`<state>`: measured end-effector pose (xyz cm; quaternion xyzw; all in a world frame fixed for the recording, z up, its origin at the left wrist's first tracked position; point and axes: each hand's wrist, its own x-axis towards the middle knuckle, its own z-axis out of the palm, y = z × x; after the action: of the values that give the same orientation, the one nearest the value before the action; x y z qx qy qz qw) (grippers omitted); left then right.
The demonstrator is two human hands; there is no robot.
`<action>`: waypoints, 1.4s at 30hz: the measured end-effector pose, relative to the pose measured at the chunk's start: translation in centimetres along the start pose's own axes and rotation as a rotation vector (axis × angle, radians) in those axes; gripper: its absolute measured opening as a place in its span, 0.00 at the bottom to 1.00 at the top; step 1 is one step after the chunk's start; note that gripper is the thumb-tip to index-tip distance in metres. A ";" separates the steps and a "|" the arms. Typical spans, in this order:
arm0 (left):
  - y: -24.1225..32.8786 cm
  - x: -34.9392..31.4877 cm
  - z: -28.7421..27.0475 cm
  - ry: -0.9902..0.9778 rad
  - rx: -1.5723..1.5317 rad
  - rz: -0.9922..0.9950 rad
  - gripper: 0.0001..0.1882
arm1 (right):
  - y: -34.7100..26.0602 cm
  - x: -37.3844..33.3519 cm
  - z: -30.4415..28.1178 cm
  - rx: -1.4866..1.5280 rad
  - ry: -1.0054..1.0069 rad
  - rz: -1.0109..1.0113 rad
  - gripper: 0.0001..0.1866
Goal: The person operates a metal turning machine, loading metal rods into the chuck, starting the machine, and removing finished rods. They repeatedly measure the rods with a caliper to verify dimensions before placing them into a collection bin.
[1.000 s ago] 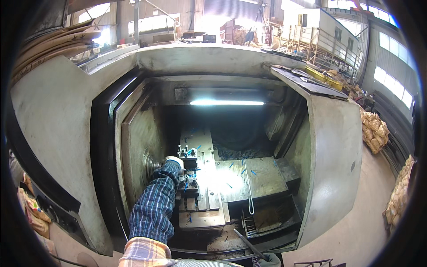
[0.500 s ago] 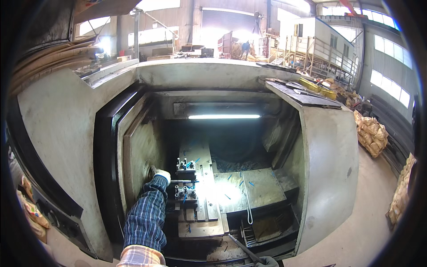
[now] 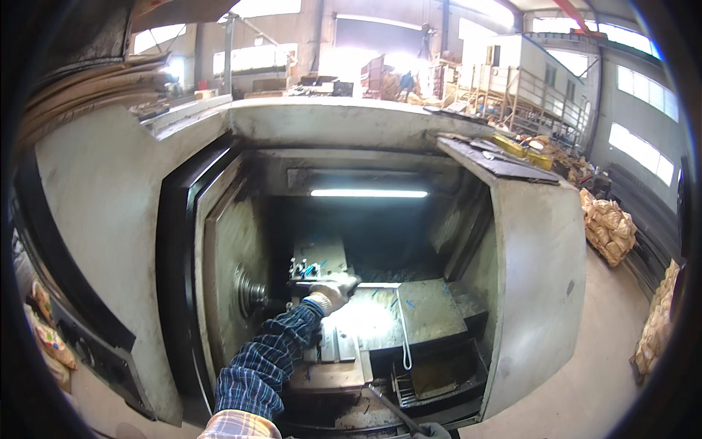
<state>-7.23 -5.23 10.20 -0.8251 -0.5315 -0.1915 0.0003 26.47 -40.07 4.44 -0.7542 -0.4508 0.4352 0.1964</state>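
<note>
My left hand (image 3: 336, 291), in a pale work glove, reaches into the lathe over the tool slide. Its fingers look closed, but what they hold, if anything, is hidden. A thin bright strip (image 3: 380, 284) runs rightward from the fingertips; I cannot tell whether it is a held rod or an edge. Tool holders (image 3: 304, 268) stand just beyond the hand, and the round spindle nose (image 3: 252, 293) is left of it. At the lower edge my right hand (image 3: 433, 432), in a dark glove and partly cut off, grips a long dark rod (image 3: 395, 408) pointing up and left.
The lathe housing (image 3: 537, 271) surrounds the work space, lit by a tube lamp (image 3: 369, 193). A looped pale wire hook (image 3: 406, 344) lies over the metal cover plate (image 3: 431, 311). Blue slivers are scattered there. Filled sacks (image 3: 608, 227) stand on the floor at right.
My left hand has moved right, from the spindle to over the tool slide, uncovering the spindle nose. Its arm now covers the nearer tool holders. My right hand stays nearly still with the rod.
</note>
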 end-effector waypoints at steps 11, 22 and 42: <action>11.4 -21.6 -15.3 0.714 -1.090 -0.246 0.31 | -6.6 13.1 6.8 0.129 0.314 -0.685 0.05; 12.2 -42.1 -24.9 1.355 -0.233 -0.851 0.21 | -29.1 22.8 11.3 -0.531 0.177 -0.846 0.18; 3.7 -47.8 -20.4 1.622 -0.807 -0.446 0.24 | -37.9 26.1 22.0 -0.529 -0.528 -0.819 0.25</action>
<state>-27.69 -52.98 14.74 -0.2557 -0.4082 -0.8750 0.0478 -5.56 -0.44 6.01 -0.4062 -0.8350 0.3696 0.0337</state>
